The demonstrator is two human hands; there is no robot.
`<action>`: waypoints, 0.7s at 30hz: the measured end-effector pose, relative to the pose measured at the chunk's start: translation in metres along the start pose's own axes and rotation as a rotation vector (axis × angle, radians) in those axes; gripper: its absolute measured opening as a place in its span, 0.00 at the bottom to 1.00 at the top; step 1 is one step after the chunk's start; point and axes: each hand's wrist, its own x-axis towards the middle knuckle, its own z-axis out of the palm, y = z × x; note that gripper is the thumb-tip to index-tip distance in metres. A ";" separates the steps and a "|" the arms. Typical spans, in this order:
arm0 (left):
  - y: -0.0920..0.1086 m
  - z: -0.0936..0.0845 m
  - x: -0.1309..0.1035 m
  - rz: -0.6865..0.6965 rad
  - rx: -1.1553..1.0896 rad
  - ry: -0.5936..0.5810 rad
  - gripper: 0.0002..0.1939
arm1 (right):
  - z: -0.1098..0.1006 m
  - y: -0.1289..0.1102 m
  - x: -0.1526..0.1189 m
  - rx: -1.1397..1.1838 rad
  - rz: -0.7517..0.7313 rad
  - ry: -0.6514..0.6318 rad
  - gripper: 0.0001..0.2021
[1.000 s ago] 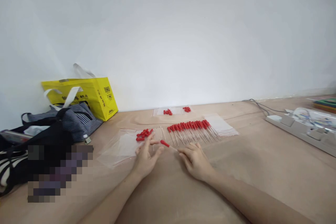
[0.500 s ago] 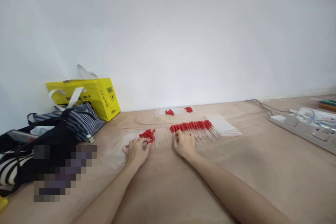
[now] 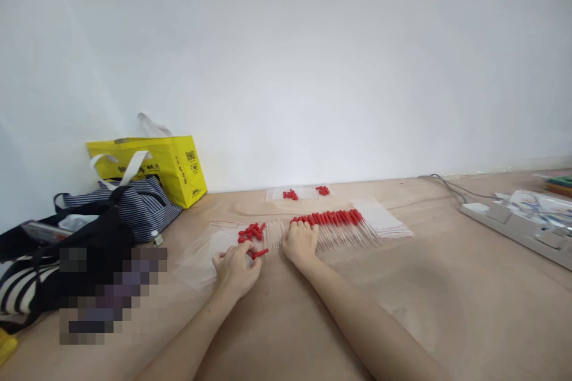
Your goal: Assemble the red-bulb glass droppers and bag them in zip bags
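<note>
My left hand (image 3: 238, 266) pinches a red bulb-ended cap (image 3: 260, 253) between thumb and fingers, just in front of a small pile of loose red caps (image 3: 251, 231). Fingers curled, my right hand (image 3: 300, 242) rests beside a group of thin pale sticks (image 3: 273, 233); its fingertips are partly hidden, and I cannot see what they hold. To its right lies a row of red-capped sticks (image 3: 339, 218), side by side with their caps pointing away from me.
Clear plastic bags (image 3: 203, 250) lie under my left hand, and a stack of white bags (image 3: 384, 218) sits right of the row. More red caps (image 3: 290, 194) lie by the wall. A yellow bag (image 3: 187, 172) and a black bag (image 3: 102, 238) stand left; a power strip (image 3: 513, 223) lies right.
My left hand has drawn a red cap toward me, away from the pile. My right hand has shifted left from the capped row toward the loose sticks.
</note>
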 end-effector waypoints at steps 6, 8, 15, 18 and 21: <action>0.007 0.005 -0.008 0.162 -0.071 -0.104 0.05 | 0.013 -0.007 0.005 -0.029 0.039 -0.008 0.11; 0.009 0.006 -0.010 0.200 -0.088 -0.105 0.04 | 0.014 -0.008 0.005 -0.035 0.041 -0.014 0.11; 0.013 0.010 -0.013 0.223 -0.122 -0.109 0.03 | -0.002 -0.001 -0.008 -0.037 0.063 0.005 0.11; 0.013 0.012 -0.014 0.252 -0.160 -0.123 0.06 | -0.020 0.023 -0.025 -0.009 -0.019 0.013 0.08; 0.016 0.012 -0.018 0.301 -0.187 -0.155 0.09 | -0.038 0.064 -0.046 0.087 -0.247 -0.017 0.06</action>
